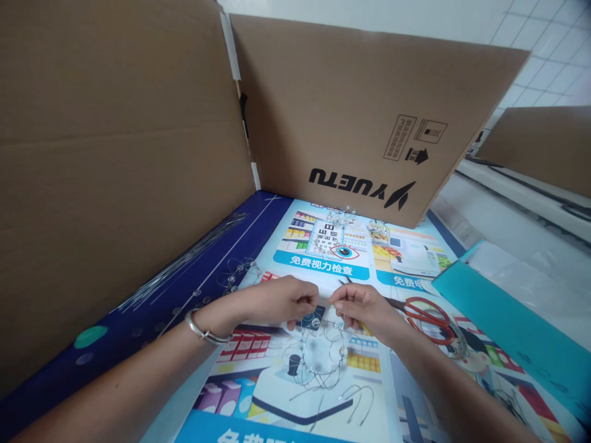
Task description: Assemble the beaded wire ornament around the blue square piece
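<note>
My left hand [300,301], with a silver bangle on the wrist, is closed with thumb and fingers pressed together. Opposite it, a small gap away, my right hand [359,306] pinches with thumb and forefinger. Below and between them is a ring of thin wire with clear beads [318,354], its loose wire ends trailing toward me. Both hands appear to grip its wire, though the thin strands are hard to follow at the fingertips. A pair of scissors with red handles [429,319] lies partly under my right hand, blade tips pointing away.
Straight cut wires [184,261] lie in a bundle at left, near more beaded wire [233,277]. Finished-looking beaded pieces [340,218] sit at the back. Tall cardboard panels [369,111] wall the left and far sides. A printed poster [318,274] covers the table.
</note>
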`<state>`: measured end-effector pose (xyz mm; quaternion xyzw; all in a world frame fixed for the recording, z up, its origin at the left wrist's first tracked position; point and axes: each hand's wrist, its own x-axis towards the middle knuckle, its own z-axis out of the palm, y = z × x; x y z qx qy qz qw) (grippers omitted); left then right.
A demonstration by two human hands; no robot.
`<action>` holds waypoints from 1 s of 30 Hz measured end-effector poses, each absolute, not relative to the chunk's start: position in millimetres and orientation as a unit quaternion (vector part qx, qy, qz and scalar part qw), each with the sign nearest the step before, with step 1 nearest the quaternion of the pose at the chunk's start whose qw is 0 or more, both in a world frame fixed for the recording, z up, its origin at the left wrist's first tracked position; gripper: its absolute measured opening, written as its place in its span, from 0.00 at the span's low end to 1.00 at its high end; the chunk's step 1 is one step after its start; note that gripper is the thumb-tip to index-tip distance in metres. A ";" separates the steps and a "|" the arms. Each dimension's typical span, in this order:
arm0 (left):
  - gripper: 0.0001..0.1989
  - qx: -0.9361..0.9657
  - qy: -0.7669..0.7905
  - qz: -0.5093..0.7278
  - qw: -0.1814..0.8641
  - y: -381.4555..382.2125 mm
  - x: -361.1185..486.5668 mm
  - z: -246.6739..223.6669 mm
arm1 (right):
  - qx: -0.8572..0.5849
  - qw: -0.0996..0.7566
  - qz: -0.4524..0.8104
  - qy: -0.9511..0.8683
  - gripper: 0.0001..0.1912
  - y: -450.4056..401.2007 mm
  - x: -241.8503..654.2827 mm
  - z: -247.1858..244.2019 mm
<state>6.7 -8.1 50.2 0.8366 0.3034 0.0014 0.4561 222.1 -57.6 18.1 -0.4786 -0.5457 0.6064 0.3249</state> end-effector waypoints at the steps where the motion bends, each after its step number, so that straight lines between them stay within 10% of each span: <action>1: 0.07 0.836 0.304 0.003 0.457 -8.1 6.6 50.3 | -0.479 0.324 0.606 -0.546 0.13 -57.7 221.9 18.7; 30: 0.08 0.858 0.288 0.006 0.426 -6.6 5.7 45.8 | -0.521 0.276 0.553 -0.588 0.08 -59.7 215.0 25.1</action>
